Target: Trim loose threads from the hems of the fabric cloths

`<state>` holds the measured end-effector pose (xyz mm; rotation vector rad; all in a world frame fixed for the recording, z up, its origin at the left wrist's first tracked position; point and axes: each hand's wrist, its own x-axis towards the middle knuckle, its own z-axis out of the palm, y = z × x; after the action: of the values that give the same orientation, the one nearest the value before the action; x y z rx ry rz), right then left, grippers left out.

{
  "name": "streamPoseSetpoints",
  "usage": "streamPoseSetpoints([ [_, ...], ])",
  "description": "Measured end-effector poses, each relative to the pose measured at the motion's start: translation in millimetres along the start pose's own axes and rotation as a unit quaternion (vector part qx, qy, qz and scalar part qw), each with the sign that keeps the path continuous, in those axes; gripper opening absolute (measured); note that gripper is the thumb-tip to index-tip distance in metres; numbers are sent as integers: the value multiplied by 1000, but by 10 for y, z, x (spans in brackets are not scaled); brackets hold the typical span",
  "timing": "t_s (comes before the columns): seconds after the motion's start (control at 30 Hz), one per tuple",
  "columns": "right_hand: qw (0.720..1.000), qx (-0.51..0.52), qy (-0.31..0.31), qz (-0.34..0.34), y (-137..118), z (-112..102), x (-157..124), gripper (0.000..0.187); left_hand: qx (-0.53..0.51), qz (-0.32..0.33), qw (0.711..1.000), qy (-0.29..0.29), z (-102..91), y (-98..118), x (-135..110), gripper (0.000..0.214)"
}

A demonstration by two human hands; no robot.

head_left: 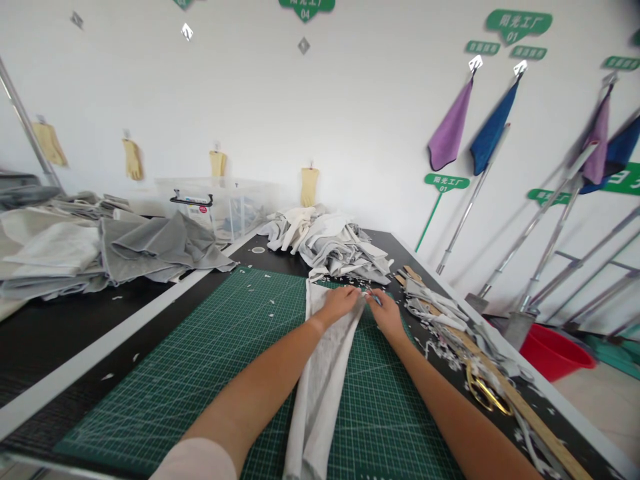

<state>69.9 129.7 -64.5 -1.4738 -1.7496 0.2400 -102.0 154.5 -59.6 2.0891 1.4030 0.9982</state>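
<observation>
Two hands in view, one left hand (pixel 340 301) and one right hand (pixel 386 312). One grey cloth strip (pixel 320 387), one green cutting mat (pixel 210 360), one heap of pale cloths (pixel 335 247). One pair of scissors (pixel 483 393), one wooden ruler (pixel 530 410), one red basin (pixel 555 353), one clear plastic box (pixel 225 207). Hanging: four yellow gloves (pixel 309 186), two purple cloths (pixel 450 130), two blue cloths (pixel 493 130). Metal poles (pixel 540 220) crossing, not possible to count exactly.

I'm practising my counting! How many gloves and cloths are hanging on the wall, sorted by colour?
Yellow gloves: 4
Purple cloths: 2
Blue cloths: 2
Total: 8
</observation>
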Motion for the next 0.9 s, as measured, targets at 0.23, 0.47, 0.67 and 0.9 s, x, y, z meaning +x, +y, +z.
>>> streamPoseSetpoints([
  [0.23, 1000, -10, -9, 13, -25, -2, 2, 38, 11, 12, 1000, -26, -45, 24, -14, 33],
  [0.47, 1000, -18, -2, 18, -4, 20, 12, 44, -23, 8, 999, 23, -87, 106, -71, 24],
  [0.67, 999, 24, 8, 21, 27, 22, 14, 42, -59, 29, 998, 22, -25, 31, -46, 20],
  [0.9, 1000, -6, -8, 26, 66, 40, 27, 41, -32, 57, 996, 55, 26, -26, -27, 17],
])
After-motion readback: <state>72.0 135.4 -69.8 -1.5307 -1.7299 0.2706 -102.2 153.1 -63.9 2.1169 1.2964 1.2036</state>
